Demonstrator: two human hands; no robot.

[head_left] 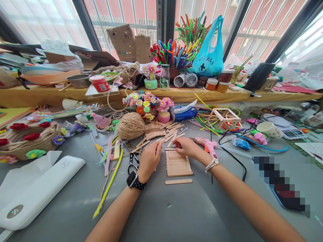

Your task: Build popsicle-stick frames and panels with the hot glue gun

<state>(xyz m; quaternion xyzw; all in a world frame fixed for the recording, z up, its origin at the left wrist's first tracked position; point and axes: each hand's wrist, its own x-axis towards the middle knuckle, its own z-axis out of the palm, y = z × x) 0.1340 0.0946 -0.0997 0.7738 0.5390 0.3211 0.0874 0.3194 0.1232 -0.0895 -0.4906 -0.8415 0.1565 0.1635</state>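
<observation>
A small square panel of wooden craft sticks (178, 166), with raised edges, lies on the grey table between my hands. In front of it rests a single craft stick (178, 181). My left hand (149, 162), with a watch on its wrist, is held left of the panel's far corner; its fingers are pressed together, and what they may hold is hidden. My right hand (186, 147) hovers over the panel's far edge with fingers curled, close to loose craft sticks (173, 134). Whether it grips one cannot be made out. A pink glue gun (208, 145) lies right of this hand.
A twine ball (131, 125), black-handled scissors (132, 164) and a yellow pipe cleaner (108, 183) lie to the left. A white power bank (42, 191) is near left. At right are a stick frame (224, 118), a black cable (238, 161) and a paper cup (269, 129).
</observation>
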